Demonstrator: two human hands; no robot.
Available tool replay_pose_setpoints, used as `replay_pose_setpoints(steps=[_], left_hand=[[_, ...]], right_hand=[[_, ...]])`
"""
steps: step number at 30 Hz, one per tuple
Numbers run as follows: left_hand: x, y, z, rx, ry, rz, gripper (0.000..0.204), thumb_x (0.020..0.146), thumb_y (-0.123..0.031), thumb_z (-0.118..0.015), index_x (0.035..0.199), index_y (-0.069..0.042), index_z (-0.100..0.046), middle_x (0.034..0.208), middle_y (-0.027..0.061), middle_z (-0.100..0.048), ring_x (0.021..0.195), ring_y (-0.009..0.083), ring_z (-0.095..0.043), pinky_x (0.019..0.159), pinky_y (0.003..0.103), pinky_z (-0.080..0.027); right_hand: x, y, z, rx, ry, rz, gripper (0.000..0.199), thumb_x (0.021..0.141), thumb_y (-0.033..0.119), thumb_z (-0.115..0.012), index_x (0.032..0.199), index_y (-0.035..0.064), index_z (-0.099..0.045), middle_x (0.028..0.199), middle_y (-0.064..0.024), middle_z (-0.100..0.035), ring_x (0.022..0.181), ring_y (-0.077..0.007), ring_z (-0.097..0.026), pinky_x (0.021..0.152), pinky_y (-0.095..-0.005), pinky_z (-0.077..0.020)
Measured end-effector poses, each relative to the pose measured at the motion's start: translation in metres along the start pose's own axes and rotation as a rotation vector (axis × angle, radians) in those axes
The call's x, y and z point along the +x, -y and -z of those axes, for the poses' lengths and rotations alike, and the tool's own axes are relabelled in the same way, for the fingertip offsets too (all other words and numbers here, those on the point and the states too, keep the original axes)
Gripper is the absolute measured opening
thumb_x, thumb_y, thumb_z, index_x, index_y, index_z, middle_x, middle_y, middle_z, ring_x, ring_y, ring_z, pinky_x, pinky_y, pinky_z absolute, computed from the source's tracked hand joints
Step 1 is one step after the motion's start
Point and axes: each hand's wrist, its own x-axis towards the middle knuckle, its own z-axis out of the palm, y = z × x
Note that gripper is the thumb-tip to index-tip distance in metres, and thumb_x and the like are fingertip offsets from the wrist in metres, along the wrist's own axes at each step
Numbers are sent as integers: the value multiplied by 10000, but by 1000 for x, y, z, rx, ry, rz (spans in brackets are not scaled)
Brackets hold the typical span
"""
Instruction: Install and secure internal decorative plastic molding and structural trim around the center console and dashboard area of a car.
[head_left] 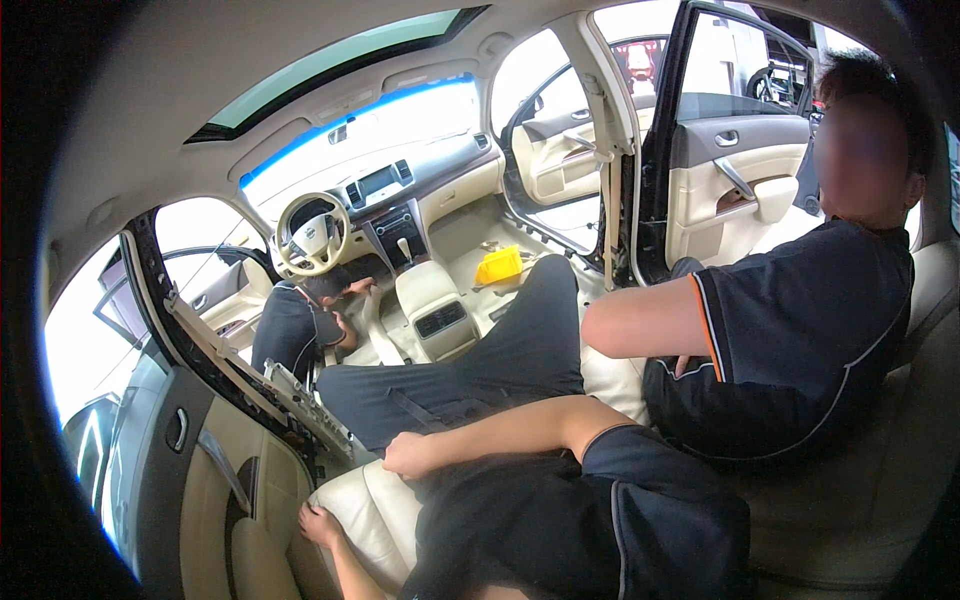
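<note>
Dark trousers (520, 520) fill the lower middle of the view, the wearer sitting on a cream rear seat (375, 505) inside a car.

Far left stands the rear door (215, 480), its beige panel just beside the seat edge. The left hand (320, 522) rests at that edge, low between door and cushion, fingers curled over the cushion's side; it seems to grip the leather, though how tightly it closes I cannot tell. The forearm rises from the bottom edge.

Up and to the right, the right hand (408, 455) lies on the cushion's front corner, loosely closed, knuckles toward the door, with nothing visibly in it. Its bare forearm runs back to the right across the lap. The cushion's long axis runs from the door toward the middle of the car, and both hands sit at its door-side end, the left nearer the door.

Beyond, a crouching person (295, 325) works by the steering wheel (312, 233); a yellow box (498, 266) sits on the bare front floor. At right a second person (790, 350) sits on the same seat.
</note>
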Motion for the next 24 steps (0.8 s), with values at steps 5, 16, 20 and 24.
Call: replay_pose_setpoints(steps=[5,16,20,24], left_hand=[[3,4,-6,1,-23,6,407,862,-279,-434,1190,-79,-571,1229,130,-559,1165,320,-484,1012,493,-317],[0,-4,5,-23,3,-4,395,859,-224,-429,1190,-56,-566,1245,120,-554,1179,298,-475,1011,477,-316],[-1,-7,5,-11,-8,2,380,860,-221,-435,1176,-61,-573,1234,115,-560,1175,296,-479,1005,477,-322],[-2,-2,0,-11,-37,-11,371,866,-229,-437,1172,-70,-573,1210,106,-572,1146,301,-497,975,467,-350]], right_hand=[[1,-5,-2,0,-18,-18,180,706,139,-643,839,19,-662,819,-193,-664,810,-352,-657,685,-437,-526],[2,-8,-4,52,-71,-32,138,680,98,-636,794,25,-658,800,-191,-662,788,-352,-660,672,-442,-527],[0,-5,2,44,-14,-29,147,675,113,-654,789,21,-658,805,-193,-662,792,-356,-658,680,-443,-526],[-5,-1,6,39,11,-37,175,676,129,-664,811,18,-666,820,-198,-664,801,-361,-654,699,-443,-525]])
